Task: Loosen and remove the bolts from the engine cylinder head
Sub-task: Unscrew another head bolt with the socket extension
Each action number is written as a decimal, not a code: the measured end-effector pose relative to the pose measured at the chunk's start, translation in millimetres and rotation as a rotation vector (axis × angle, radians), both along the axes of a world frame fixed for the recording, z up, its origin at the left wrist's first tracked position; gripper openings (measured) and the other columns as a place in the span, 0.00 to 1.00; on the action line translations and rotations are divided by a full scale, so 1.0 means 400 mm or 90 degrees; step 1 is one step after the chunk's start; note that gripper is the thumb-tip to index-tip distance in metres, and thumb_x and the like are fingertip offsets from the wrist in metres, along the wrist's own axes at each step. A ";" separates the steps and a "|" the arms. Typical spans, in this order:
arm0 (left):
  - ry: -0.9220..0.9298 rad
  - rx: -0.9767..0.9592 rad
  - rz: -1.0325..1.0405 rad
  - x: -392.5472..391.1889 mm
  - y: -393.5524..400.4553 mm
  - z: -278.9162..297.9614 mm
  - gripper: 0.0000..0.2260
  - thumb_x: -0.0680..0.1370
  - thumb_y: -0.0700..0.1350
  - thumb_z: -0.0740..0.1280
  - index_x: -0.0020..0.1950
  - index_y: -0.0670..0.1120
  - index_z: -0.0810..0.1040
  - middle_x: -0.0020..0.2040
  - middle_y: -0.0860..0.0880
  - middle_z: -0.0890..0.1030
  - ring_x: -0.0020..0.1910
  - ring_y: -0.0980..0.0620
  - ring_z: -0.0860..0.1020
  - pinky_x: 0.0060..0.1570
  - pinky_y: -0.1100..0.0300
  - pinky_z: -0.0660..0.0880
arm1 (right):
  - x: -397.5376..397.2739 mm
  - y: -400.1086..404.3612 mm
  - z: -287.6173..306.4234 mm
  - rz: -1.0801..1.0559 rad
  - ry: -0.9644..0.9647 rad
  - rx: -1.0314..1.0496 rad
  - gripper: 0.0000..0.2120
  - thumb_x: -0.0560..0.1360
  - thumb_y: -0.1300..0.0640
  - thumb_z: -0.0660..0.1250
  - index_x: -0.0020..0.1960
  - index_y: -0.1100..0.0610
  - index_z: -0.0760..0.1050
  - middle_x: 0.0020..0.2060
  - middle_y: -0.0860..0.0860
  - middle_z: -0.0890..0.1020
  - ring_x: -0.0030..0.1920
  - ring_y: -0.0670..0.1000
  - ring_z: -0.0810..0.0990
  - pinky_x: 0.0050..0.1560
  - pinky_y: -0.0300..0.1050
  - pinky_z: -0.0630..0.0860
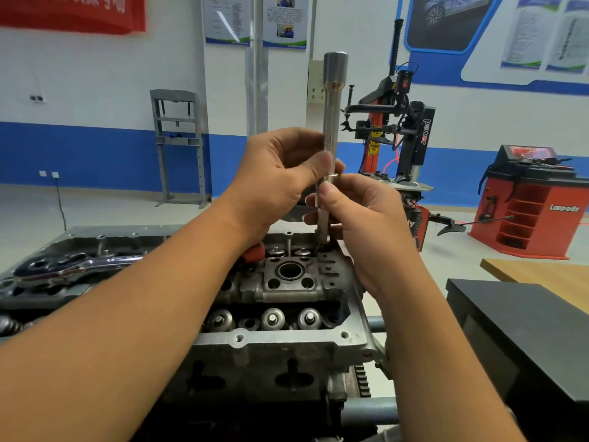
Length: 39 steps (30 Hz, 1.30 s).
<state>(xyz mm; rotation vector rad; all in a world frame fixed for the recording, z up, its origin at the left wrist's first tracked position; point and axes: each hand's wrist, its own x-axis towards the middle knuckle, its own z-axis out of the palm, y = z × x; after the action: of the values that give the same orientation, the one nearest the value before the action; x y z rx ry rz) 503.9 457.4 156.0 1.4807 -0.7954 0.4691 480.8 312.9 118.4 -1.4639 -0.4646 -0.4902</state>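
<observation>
hands meet over the far end of the cylinder head (280,291), which sits center frame w/ valve springs showing. left hand (280,173) pinches a long socket extension (331,122) between thumb and curled fingers, tool upright, wide end on top. right hand (360,218) pinches a thinner shaft just below it, prob a head bolt (319,218); its lower end goes down by a hole in the head, tip hidden behind fingers, so can't tell if it's still threaded in. left forearm covers the head's left part. ratchet (79,263) lies on a metal cover (95,232) at left, partly cut off. tire changer (395,129) behind.
</observation>
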 end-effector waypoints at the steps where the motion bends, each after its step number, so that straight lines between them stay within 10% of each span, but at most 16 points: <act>1: -0.004 -0.013 0.017 -0.002 -0.002 0.001 0.07 0.76 0.40 0.75 0.53 0.44 0.82 0.46 0.46 0.88 0.48 0.46 0.87 0.50 0.54 0.84 | 0.002 0.000 -0.002 -0.037 -0.010 0.001 0.02 0.79 0.58 0.74 0.49 0.54 0.82 0.42 0.55 0.87 0.42 0.56 0.87 0.40 0.47 0.82; 4: 0.010 -0.035 0.043 -0.004 -0.003 0.003 0.11 0.70 0.46 0.78 0.49 0.46 0.82 0.45 0.45 0.86 0.45 0.48 0.86 0.48 0.54 0.84 | 0.005 0.003 -0.005 -0.097 -0.034 -0.017 0.05 0.77 0.59 0.76 0.47 0.54 0.80 0.40 0.54 0.86 0.42 0.57 0.88 0.43 0.55 0.85; 9: 0.038 -0.008 -0.031 -0.005 -0.002 0.003 0.07 0.84 0.38 0.66 0.60 0.40 0.81 0.46 0.46 0.88 0.43 0.55 0.86 0.37 0.66 0.78 | 0.002 0.003 0.001 0.009 -0.001 -0.006 0.06 0.83 0.60 0.67 0.52 0.54 0.82 0.44 0.54 0.87 0.42 0.55 0.87 0.38 0.41 0.80; 14: -0.007 -0.048 0.069 -0.004 -0.008 0.000 0.13 0.68 0.46 0.79 0.48 0.43 0.82 0.40 0.46 0.85 0.39 0.50 0.85 0.44 0.54 0.84 | 0.009 -0.003 -0.005 -0.108 -0.021 -0.038 0.09 0.72 0.54 0.80 0.48 0.51 0.81 0.39 0.47 0.86 0.42 0.51 0.87 0.42 0.45 0.83; 20: 0.036 -0.031 -0.019 0.000 -0.004 -0.001 0.08 0.86 0.41 0.64 0.60 0.41 0.82 0.45 0.44 0.87 0.40 0.55 0.84 0.33 0.68 0.74 | -0.001 0.001 0.002 0.048 -0.001 -0.012 0.08 0.84 0.62 0.64 0.53 0.53 0.81 0.43 0.52 0.87 0.43 0.53 0.85 0.37 0.38 0.79; 26: -0.007 -0.067 0.066 -0.001 -0.006 0.000 0.10 0.71 0.47 0.77 0.47 0.44 0.82 0.38 0.52 0.87 0.37 0.58 0.84 0.35 0.66 0.78 | 0.002 0.001 -0.002 -0.045 -0.017 -0.041 0.06 0.77 0.58 0.76 0.50 0.51 0.79 0.39 0.48 0.85 0.45 0.58 0.87 0.46 0.52 0.85; 32: 0.066 -0.061 -0.029 -0.009 -0.005 0.002 0.10 0.85 0.36 0.65 0.63 0.34 0.80 0.47 0.42 0.87 0.38 0.56 0.85 0.32 0.69 0.76 | -0.004 -0.001 0.005 0.053 -0.006 -0.018 0.08 0.85 0.63 0.62 0.54 0.53 0.78 0.47 0.58 0.86 0.44 0.52 0.85 0.37 0.36 0.78; 39: 0.024 -0.037 0.058 -0.012 -0.005 0.002 0.11 0.74 0.46 0.76 0.52 0.43 0.81 0.45 0.45 0.85 0.36 0.59 0.82 0.32 0.69 0.74 | 0.007 -0.002 -0.003 -0.059 -0.019 -0.041 0.05 0.78 0.56 0.75 0.51 0.52 0.80 0.41 0.51 0.86 0.44 0.56 0.87 0.45 0.52 0.84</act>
<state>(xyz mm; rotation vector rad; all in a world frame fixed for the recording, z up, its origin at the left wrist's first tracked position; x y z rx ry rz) 499.1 455.6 157.0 1.4717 -0.6805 0.5270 483.5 312.0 117.3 -1.5474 -0.4420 -0.5754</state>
